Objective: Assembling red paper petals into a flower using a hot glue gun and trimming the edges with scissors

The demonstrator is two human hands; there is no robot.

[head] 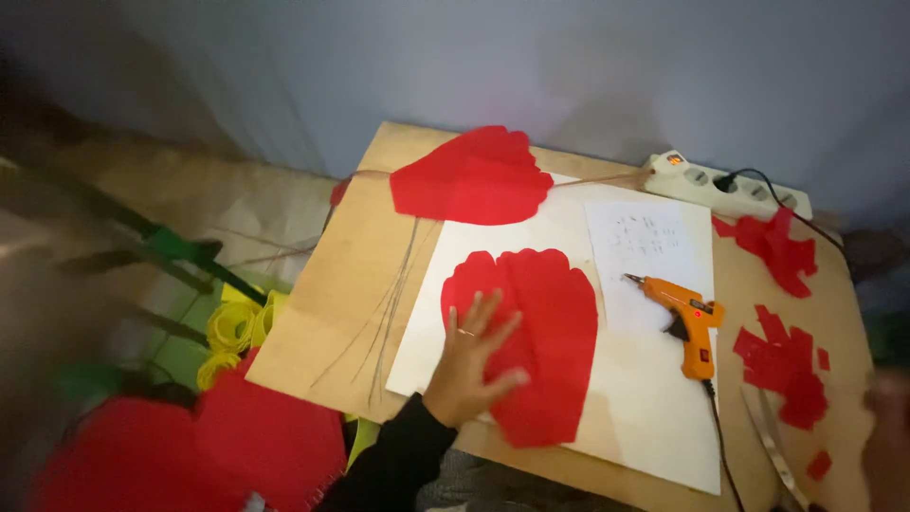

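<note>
My left hand (469,365) lies flat, fingers spread, on the lower left part of a large red petal (531,337); it presses the petal and grips nothing. The petal rests on a white sheet (645,417) that covers the middle of the wooden counter (332,294). My right hand (889,427) shows only as a blur at the right edge, so I cannot tell whether it is spread or closed. A second red petal (471,177) lies at the far edge of the counter, overlapping the top of the sheet. An orange glue gun (684,318) lies on the sheet to the right of the pressed petal, its nozzle pointing left, beside a smaller paper (645,242) with faint marks. A white power strip (725,185) sits at the far right corner. Red scraps (782,365) are scattered along the right side, with scissors (773,446) just below them. Thin wires (389,313) lie on the bare wood left of the sheet. Off the counter, lower left, are yellow rolls (232,327) and more red material (190,446).
</note>
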